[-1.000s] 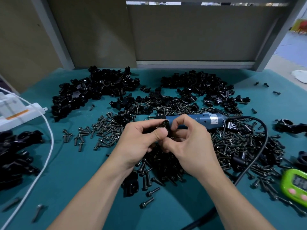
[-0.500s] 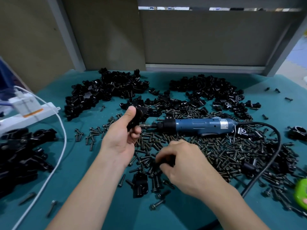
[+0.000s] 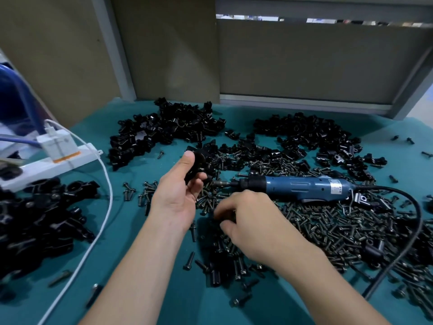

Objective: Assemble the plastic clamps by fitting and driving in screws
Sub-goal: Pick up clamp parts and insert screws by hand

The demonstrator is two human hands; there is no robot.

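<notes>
Picking out a screw while the clamp waits in the other hand

The left hand (image 3: 174,198) grips a black plastic clamp (image 3: 196,164) between thumb and fingers, raised over the middle of the teal bench (image 3: 126,219), probably to keep its hole presented for fitting. The right hand (image 3: 250,224) curls its fingers down into the spread of small dark metal screws (image 3: 328,233) toward the near edge; whether one is pinched I cannot tell. A blue corded electric screwdriver (image 3: 304,186) lies on the screws just beside both hands, tip toward the clamp, seemingly parked within reach for driving. Loose black clamp parts (image 3: 168,130) are heaped along the far edge.
</notes>
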